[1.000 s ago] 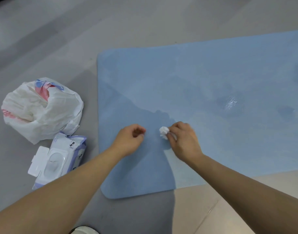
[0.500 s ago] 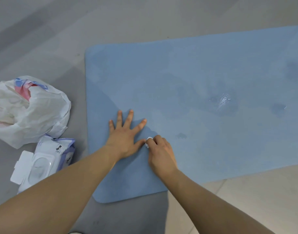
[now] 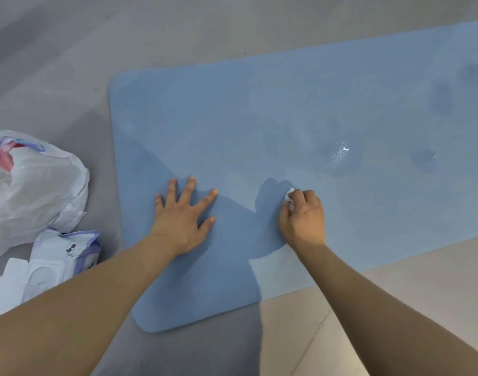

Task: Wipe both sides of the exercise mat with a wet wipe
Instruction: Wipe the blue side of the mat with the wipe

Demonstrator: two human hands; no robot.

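Head-camera view showed the left hand pressed flat, fingers spread, on the exercise mat, while the right hand beside it gripped a balled wet wipe, mid-wipe; next, apparently, strokes toward the damp patches beyond.

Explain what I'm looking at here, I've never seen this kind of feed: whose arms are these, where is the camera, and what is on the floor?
There is no machine: a person wears a camera on the head, looking down at their own two bare arms. This single view shows a blue exercise mat lying flat on the floor. The left hand presses flat on the mat with fingers spread. The right hand grips a bunched white wet wipe against the mat. Darker damp patches and a shiny wet spot show on the mat farther right. Beside the mat, on the left, lie a crumpled white plastic bag and a pack of wet wipes with its lid flipped open.
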